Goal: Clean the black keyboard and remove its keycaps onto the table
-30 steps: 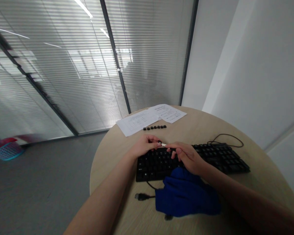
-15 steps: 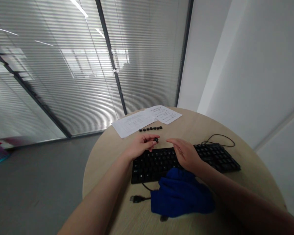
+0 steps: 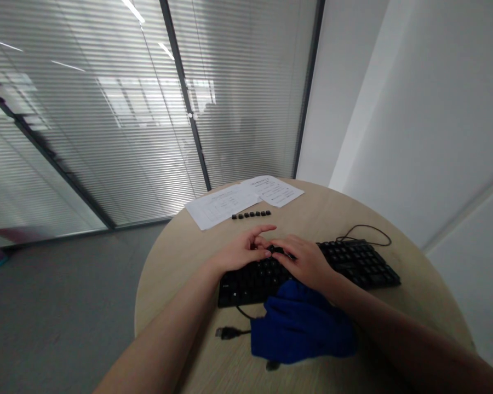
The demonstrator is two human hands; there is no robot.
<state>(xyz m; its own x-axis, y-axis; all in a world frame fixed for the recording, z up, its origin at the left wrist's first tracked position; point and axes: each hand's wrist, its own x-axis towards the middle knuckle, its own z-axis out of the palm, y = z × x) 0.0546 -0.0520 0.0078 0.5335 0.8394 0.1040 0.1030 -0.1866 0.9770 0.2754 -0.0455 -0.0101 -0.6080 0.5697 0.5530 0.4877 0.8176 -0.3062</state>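
Both hands meet at the middle of the frame over the upper edge of a black keyboard (image 3: 355, 262), which lies across a round wooden table (image 3: 332, 210). The right hand (image 3: 306, 260) has thumb and forefinger narrowed on a small black piece (image 3: 275, 250), apparently a loose keycap. The left hand (image 3: 246, 250) has its thumb tip just beside that piece and its forefinger extended clear of it; whether the left fingers also bear on it cannot be determined. Above the hands, near the middle of the frame, seven keycaps (image 3: 252, 214) stand in a row, just below the printed sheets (image 3: 246, 198). At lower centre a blue cloth (image 3: 304, 328) is bunched over the keyboard's lower edge, and a USB plug (image 3: 229, 332) lies to its left; at right a cable (image 3: 380, 227) loops beyond the keyboard. Risks noted: the piece is small and appears to be held by fingertips only, so an uneven pinch could let it drop among the dark keys, where matching colour would make it hard to find. The extended left forefinger points toward the row, and a forward sweep could disturb its order. The cloth lies near the right wrist; should the forearm drag it, it could pull on the plug or shift the keyboard.
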